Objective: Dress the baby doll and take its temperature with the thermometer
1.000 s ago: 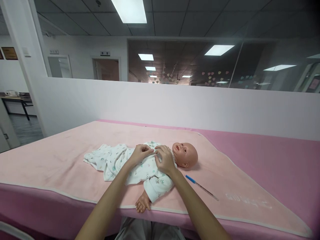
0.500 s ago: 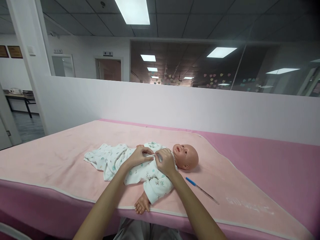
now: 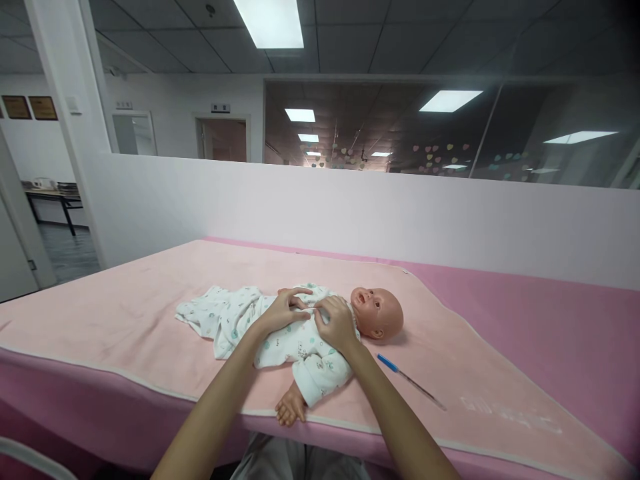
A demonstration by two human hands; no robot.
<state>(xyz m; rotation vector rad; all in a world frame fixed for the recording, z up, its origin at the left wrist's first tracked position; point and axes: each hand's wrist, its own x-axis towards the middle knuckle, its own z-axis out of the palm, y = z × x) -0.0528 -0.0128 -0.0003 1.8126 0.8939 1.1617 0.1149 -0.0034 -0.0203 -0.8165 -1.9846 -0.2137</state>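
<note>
A baby doll lies on its back on a light pink blanket, head to the right, dressed in a white patterned romper. Both my hands rest on the doll's chest near the collar. My left hand has its fingers curled, pinching the romper's front. My right hand is closed on the fabric just beside the doll's chin. The two hands almost touch. One bare doll hand sticks out of a sleeve at the near blanket edge.
A blue-capped thin stick, like a thermometer or pen, lies on the blanket right of the doll. The blanket covers a darker pink mattress against a low white wall with glass above. A doorway opens at left.
The view has shifted slightly, putting the doll a little to the right. My hands stay on the doll's chest, with small finger movements on the romper's front.
</note>
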